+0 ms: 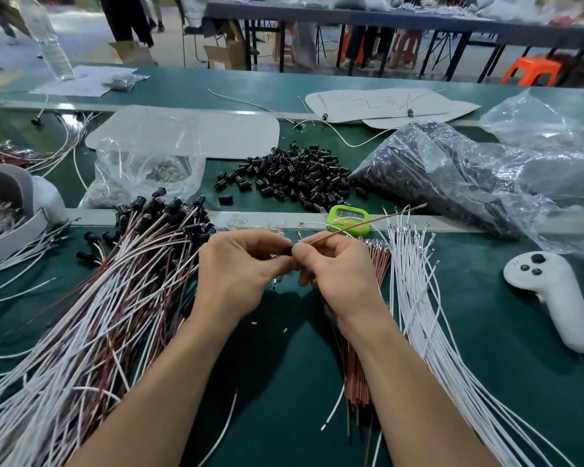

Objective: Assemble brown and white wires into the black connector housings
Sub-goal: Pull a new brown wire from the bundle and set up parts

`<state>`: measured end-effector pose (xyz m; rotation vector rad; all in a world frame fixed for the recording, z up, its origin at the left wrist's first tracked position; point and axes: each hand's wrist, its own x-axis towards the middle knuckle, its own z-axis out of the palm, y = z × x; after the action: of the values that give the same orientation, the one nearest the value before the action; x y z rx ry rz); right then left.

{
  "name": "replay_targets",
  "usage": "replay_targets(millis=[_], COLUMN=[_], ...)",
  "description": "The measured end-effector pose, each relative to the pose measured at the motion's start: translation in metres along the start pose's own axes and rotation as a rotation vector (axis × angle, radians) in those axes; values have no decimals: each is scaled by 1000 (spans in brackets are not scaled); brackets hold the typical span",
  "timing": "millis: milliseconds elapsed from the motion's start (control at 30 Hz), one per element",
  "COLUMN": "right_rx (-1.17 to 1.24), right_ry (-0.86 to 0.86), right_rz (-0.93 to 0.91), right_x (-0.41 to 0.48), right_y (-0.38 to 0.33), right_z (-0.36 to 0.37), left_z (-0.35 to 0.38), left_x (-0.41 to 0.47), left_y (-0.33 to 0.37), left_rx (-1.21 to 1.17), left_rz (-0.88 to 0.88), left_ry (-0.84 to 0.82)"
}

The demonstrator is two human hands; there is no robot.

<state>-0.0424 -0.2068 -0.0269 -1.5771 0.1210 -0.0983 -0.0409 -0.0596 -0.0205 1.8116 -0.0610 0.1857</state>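
Housing: gripped in my left hand. Brown wire: pinched in my right hand, tip at the housing's right face, long axis trailing far-right; I judge insertion goes leftward.

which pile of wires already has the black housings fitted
The mixed brown-and-white wire pile on the left: black housings cap its far ends. The brown wire bundle and white wire bundle end in bare metal terminals.
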Motion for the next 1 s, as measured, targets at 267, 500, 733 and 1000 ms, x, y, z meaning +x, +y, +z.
replay_targets(millis=[267,500,733,1000], right_rx=[-74,313,346,17], right_ry=[117,384,351,143], right_rz=[19,31,-47,-215], right_x=[-1,5,2,-8], right_y=[1,-9,-13,-10], right_z=[0,-25,-28,-4], left_z=[-2,-27,-25,0], left_x=[0,11,4,-11], left_y=[-1,-2,1,5], left_rx=[1,172,530,412], left_rz=[-13,20,115,331], left_ry=[22,312,400,118])
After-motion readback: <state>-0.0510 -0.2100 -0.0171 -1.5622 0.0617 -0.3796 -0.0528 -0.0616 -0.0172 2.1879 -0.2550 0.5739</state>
